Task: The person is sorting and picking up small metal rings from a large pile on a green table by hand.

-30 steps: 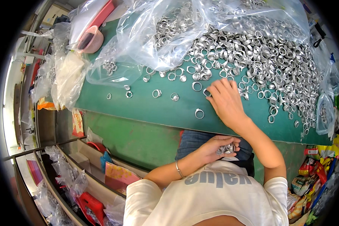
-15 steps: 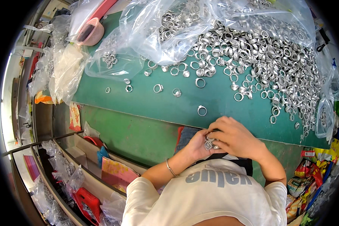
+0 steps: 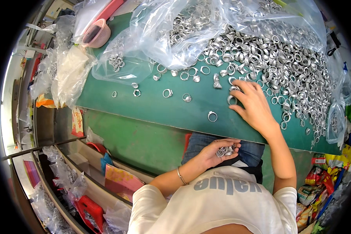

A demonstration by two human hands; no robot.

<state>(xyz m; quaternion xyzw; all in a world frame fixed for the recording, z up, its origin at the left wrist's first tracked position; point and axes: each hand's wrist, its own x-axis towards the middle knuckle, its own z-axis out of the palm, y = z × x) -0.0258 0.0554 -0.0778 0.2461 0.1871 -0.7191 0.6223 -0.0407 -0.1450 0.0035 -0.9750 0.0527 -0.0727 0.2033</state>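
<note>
My left hand point(image 3: 218, 152) is cupped palm up in front of my body, its fingers curled round several silver-coloured metal rings point(image 3: 225, 151). My right hand point(image 3: 253, 103) reaches over the green tabletop, palm down, at the near left edge of a big heap of similar rings point(image 3: 288, 70). A ring point(image 3: 232, 100) sits between its thumb and index fingertip. Two more rings lie against the other fingertips. Left of this hand, single rings lie spread out, among them a ring point(image 3: 212, 116) near the front edge and a ring point(image 3: 187, 97) farther left.
Clear plastic bags point(image 3: 175, 35) with rings inside cover the table's far side. A pink basket point(image 3: 96, 34) stands at the far left of the green table point(image 3: 152, 105). Below left is an open drawer point(image 3: 85, 175) with bags and a red scoop-like container point(image 3: 90, 212). Colourful packets point(image 3: 316, 175) lie at right.
My right hand has left my left palm and moved up to the edge of the ring heap. Some rings there have shifted left. My left hand stays low with its rings.
</note>
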